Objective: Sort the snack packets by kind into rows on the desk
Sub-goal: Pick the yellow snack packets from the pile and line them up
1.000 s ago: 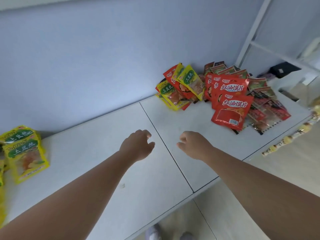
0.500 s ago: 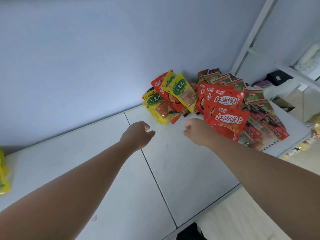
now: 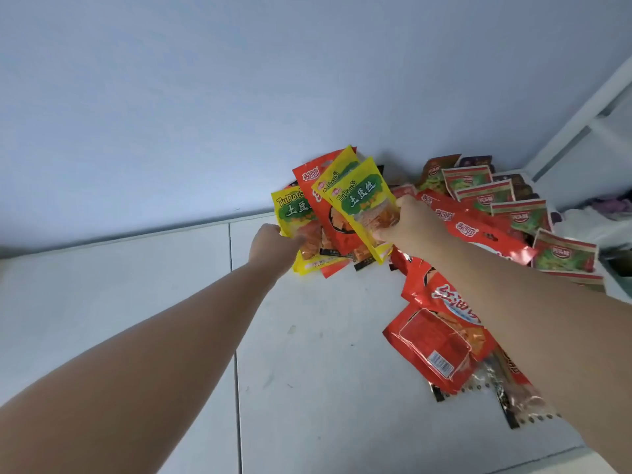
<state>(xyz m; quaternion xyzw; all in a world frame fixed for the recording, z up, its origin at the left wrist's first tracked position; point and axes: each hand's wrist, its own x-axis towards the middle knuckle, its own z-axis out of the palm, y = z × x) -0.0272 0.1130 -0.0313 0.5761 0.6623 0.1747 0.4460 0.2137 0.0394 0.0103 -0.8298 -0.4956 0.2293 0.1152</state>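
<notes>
From the head view, the heap of snack packets (image 3: 393,234) lies at the far right of the white desk (image 3: 307,354), up against the blue wall (image 3: 205,97). Both arms reach out to it. The right hand (image 3: 413,224) pinches the front yellow packet (image 3: 362,203) near its lower right side, thumb on the see-through window. The left hand (image 3: 273,244) looks closed on the low edge of the other yellow packet (image 3: 290,213), though its fingers are partly hidden. A red packet (image 3: 321,213) is stuck between the two yellow ones. More big red packets (image 3: 441,340) lie nearer, under the right arm, and green packets (image 3: 519,217) sit at the back right. These bags look light, thin and crinkly, and shiny, so they may slip. They bend easily, and the food inside could get squashed. I think the best spot to hold is the flat sealed edge, with a soft pinch, lifting one kind out without dragging its neighbours along
</notes>
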